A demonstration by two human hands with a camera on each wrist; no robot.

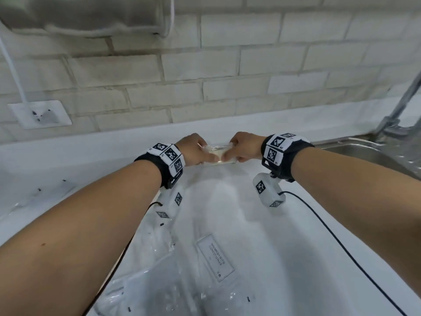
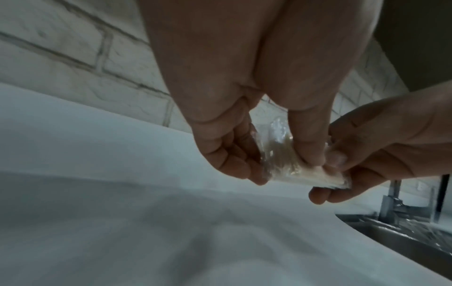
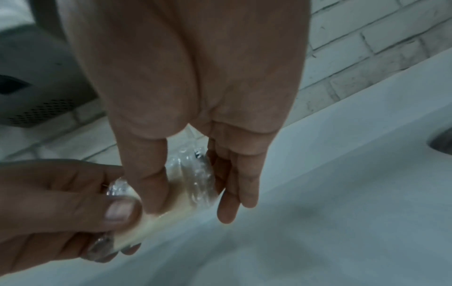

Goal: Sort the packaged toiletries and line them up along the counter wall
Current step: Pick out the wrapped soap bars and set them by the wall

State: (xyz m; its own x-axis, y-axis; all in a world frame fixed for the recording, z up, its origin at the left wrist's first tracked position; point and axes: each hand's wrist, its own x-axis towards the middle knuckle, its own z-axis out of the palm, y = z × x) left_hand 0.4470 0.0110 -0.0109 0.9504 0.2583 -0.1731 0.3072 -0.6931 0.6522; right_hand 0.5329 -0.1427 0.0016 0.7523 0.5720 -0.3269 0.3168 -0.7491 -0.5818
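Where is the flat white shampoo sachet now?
Head view: the flat white shampoo sachet lies low centre on the white counter, between both forearms, nearer than the hands.

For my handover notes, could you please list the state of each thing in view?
Wrapped soap: held by both hands above the counter.
Left hand: pinching it.
Right hand: pinching it.
Shampoo sachet: flat on counter.
Wall socket: cable plugged in.

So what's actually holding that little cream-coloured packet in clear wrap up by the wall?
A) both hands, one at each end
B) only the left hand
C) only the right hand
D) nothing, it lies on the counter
A: the left hand and the right hand each pinch an end of the clear-wrapped packet above the counter.
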